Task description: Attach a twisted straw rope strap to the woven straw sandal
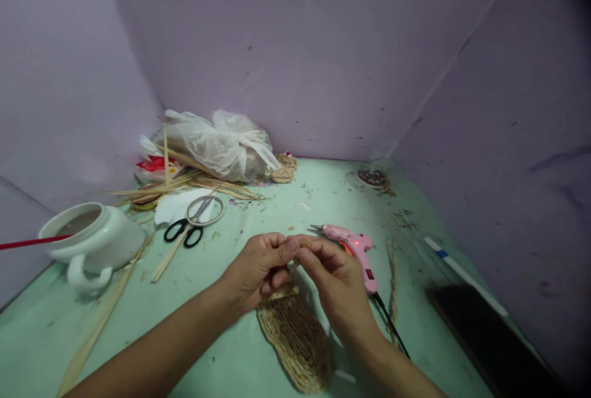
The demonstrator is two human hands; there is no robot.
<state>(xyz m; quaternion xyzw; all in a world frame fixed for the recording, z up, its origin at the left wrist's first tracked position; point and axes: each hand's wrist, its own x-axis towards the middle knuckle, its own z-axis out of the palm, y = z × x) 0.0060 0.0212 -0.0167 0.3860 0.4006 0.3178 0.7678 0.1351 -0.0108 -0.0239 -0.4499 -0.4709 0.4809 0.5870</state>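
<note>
My left hand (261, 268) and my right hand (337, 275) meet over the middle of the table, thumbs and fingertips pinched together. Between them they hold a thin straw cord (294, 267), mostly covered by the fingers. Just below lies a woven straw piece (295, 339), shaped like a small shoe sole with curved rows. Whether the cord is joined to it I cannot tell. Behind my right hand lies a pink glue gun (348, 238), its small light lit and its nozzle pointing left.
At left stand a white pot (115, 238) with a red stick (34, 243), scissors (184, 231), a tape ring (221, 213) and straw strips (161, 265). A plastic bag (226, 145) and a small woven piece (284, 169) sit behind. At right are a small dish (372, 178), a twisted cord (394, 287), a white strip (466, 276) and a dark slab (489, 336).
</note>
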